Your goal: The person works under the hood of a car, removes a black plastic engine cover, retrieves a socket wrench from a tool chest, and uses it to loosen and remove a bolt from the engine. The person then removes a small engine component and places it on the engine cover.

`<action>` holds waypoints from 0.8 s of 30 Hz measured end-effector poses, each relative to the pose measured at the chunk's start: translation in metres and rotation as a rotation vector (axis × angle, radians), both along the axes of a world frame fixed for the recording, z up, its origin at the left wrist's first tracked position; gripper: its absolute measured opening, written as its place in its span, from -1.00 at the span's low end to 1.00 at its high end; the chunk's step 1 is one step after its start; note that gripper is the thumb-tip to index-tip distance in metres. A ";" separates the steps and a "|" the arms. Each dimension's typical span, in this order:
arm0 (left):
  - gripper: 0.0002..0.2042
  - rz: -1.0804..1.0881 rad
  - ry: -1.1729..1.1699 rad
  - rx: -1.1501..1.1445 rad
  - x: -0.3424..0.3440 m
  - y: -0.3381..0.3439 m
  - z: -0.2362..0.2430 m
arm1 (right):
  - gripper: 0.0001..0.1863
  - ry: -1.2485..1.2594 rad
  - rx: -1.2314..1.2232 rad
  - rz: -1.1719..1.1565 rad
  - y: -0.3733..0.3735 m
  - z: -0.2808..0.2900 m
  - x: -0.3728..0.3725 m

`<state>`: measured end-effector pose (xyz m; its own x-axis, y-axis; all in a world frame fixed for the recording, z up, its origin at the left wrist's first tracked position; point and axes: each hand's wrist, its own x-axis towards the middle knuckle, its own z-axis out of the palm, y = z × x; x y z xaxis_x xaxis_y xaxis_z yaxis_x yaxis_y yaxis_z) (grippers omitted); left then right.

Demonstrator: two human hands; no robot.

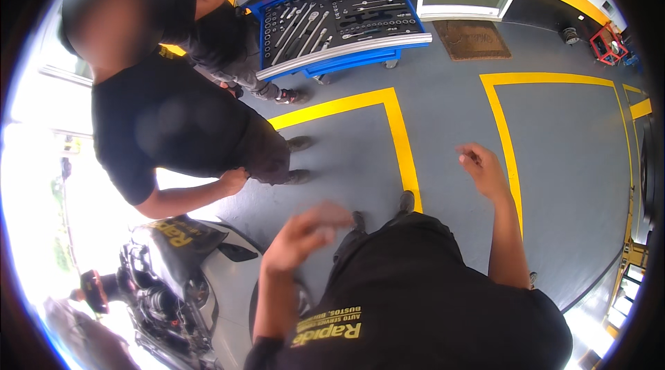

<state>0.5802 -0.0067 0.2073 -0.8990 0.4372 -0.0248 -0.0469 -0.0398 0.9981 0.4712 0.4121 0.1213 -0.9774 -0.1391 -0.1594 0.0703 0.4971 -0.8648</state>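
Observation:
My left hand (299, 237) is raised in front of my body, blurred by motion. Its fingers stretch to the right, the thumb stands apart below them, and nothing shows in it. Out to the right, my right hand (483, 170) hangs in the air over the grey floor with loosely bent fingers held apart; it appears to hold nothing. Nearest to my left hand is a vehicle (239, 287) with its engine bay (163, 304) exposed and a dark cover (181, 238) draped over its edge.
A person in a black shirt (187, 120) stands at left; another person (232, 44) is behind. A blue tool cart (339, 55) holds sockets and ratchets in an open drawer. Yellow lines (402, 134) mark the floor. A brown mat (474, 41) lies by the doorway.

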 end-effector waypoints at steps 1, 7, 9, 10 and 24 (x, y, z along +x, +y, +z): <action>-0.74 -0.144 0.112 0.194 -0.002 0.020 0.041 | -0.73 -0.005 -0.030 0.035 0.001 0.001 -0.014; -0.80 -0.599 0.459 0.447 -0.010 0.118 0.136 | -0.73 0.048 -0.033 0.180 -0.037 0.033 -0.085; -0.83 -0.580 0.509 0.431 -0.008 0.131 0.138 | -0.72 0.045 -0.053 0.262 -0.056 0.040 -0.097; -0.83 -0.566 0.534 0.412 -0.010 0.131 0.139 | -0.71 0.042 -0.052 0.297 -0.061 0.043 -0.102; -0.78 -0.521 0.484 0.530 0.000 0.135 0.112 | -0.58 -0.276 -0.201 0.564 -0.060 -0.002 -0.101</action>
